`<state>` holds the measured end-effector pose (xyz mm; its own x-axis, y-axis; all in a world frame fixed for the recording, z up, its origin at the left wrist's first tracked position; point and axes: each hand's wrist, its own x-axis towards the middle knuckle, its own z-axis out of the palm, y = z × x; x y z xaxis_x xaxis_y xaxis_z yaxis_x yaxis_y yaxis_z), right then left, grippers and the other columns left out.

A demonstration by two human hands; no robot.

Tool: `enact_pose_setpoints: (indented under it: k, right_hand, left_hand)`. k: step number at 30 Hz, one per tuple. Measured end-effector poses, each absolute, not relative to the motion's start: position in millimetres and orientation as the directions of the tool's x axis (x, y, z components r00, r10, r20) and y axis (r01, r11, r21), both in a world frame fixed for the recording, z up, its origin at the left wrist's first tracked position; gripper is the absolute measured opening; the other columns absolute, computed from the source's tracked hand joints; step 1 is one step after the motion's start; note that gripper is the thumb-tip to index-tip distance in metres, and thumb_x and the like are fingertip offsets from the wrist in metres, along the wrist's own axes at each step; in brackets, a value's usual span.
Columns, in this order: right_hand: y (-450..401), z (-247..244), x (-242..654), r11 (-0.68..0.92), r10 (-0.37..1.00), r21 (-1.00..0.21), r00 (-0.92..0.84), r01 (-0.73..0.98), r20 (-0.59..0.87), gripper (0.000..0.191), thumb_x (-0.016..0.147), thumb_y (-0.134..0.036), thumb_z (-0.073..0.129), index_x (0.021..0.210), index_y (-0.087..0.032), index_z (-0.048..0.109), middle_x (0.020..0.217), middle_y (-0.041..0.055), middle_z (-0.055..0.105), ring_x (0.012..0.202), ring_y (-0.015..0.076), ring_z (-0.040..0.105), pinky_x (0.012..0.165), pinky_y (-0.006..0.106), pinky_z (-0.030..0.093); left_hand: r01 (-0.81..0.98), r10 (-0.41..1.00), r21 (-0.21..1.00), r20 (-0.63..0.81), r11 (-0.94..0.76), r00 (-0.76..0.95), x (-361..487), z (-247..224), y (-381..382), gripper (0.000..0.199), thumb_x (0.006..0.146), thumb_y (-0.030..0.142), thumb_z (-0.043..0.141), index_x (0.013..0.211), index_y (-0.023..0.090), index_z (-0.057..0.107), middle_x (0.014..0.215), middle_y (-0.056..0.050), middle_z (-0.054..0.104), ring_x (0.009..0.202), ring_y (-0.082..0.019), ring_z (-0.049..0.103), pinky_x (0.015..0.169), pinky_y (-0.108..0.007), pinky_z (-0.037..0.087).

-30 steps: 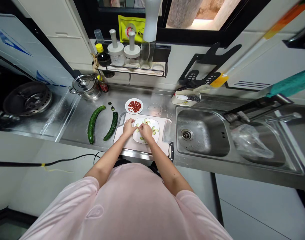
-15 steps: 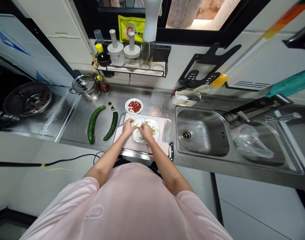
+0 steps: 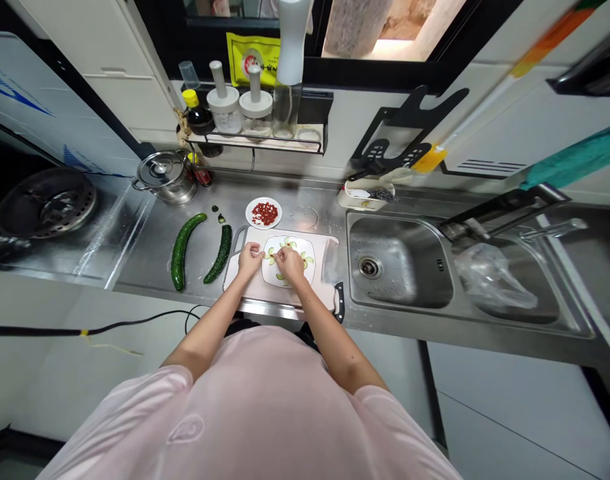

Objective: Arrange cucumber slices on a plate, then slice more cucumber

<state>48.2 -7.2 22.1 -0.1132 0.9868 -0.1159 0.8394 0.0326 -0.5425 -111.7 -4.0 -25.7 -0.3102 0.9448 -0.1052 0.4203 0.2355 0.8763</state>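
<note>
A white square plate (image 3: 297, 269) with several groups of green-edged slices and small red bits lies on the pale cutting board (image 3: 255, 291). My left hand (image 3: 249, 257) is at the plate's left edge, thumb and fingertips close together; anything between them is too small to make out. Over the plate's upper middle, my right hand (image 3: 289, 261) has its fingers pinched near the slices, and its fingertips hide what they may hold. Behind the board sits a round white dish (image 3: 252, 203) of red pieces. Two cucumbers, one whole (image 3: 178, 257) and one cut (image 3: 218, 258), lie to the left.
Cucumber ends (image 3: 221, 218) lie behind the cut cucumber. A knife handle (image 3: 339, 301) sticks out at the board's right edge. Further right is the sink (image 3: 409, 267); a steel pot (image 3: 172, 183) stands back left, below and beside the spice shelf (image 3: 265, 141).
My left hand has drawn slightly back from the plate's slices, and its fingers have come up. My right hand stays over the plate. The whole view has shifted slightly.
</note>
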Motion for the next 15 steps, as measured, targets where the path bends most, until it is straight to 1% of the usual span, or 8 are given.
enact_pose_setpoints:
  k: [5,10,13,15]
  right_hand:
    - [-21,34,60,0.023,0.991,-0.608,-0.098,0.794,-0.091,0.013,0.084,-0.031,0.053,0.082,-0.021,0.061,0.083,0.0016,0.062,0.078,0.0156,0.053,0.063,0.023,0.032]
    - [-39,36,93,0.003,0.999,-0.665,-0.028,0.747,-0.028,0.017,0.084,-0.033,0.050,0.079,-0.020,0.059,0.076,0.0013,0.059,0.076,0.0158,0.052,0.065,0.023,0.034]
    - [-51,32,118,-0.048,0.999,-0.679,0.031,0.732,-0.037,0.020,0.084,-0.034,0.047,0.081,-0.019,0.060,0.076,0.0017,0.060,0.074,0.0154,0.052,0.068,0.024,0.035]
    - [-59,29,132,-0.124,0.992,-0.655,0.101,0.745,-0.073,0.022,0.084,-0.036,0.047,0.084,-0.019,0.061,0.075,0.0019,0.060,0.073,0.0160,0.053,0.067,0.024,0.035]
  left_hand:
    - [0.371,0.939,0.899,-0.107,0.231,-0.326,-115,-29,-11,0.030,0.066,0.025,0.067,0.094,0.019,0.058,0.083,-0.001,0.060,0.063,-0.010,0.054,0.066,-0.024,0.046]
    - [0.335,0.940,0.912,-0.129,0.238,-0.315,-117,-20,-25,0.031,0.068,0.027,0.065,0.097,0.018,0.056,0.080,0.000,0.059,0.063,-0.009,0.054,0.064,-0.022,0.046]
    - [0.331,0.938,0.904,-0.171,0.271,-0.300,-119,-17,-35,0.033,0.069,0.027,0.064,0.100,0.018,0.056,0.079,0.000,0.060,0.065,-0.010,0.055,0.065,-0.022,0.046]
    - [0.331,0.936,0.898,-0.191,0.288,-0.296,-121,-17,-41,0.033,0.070,0.027,0.063,0.101,0.018,0.057,0.078,-0.001,0.060,0.065,-0.010,0.056,0.065,-0.022,0.047]
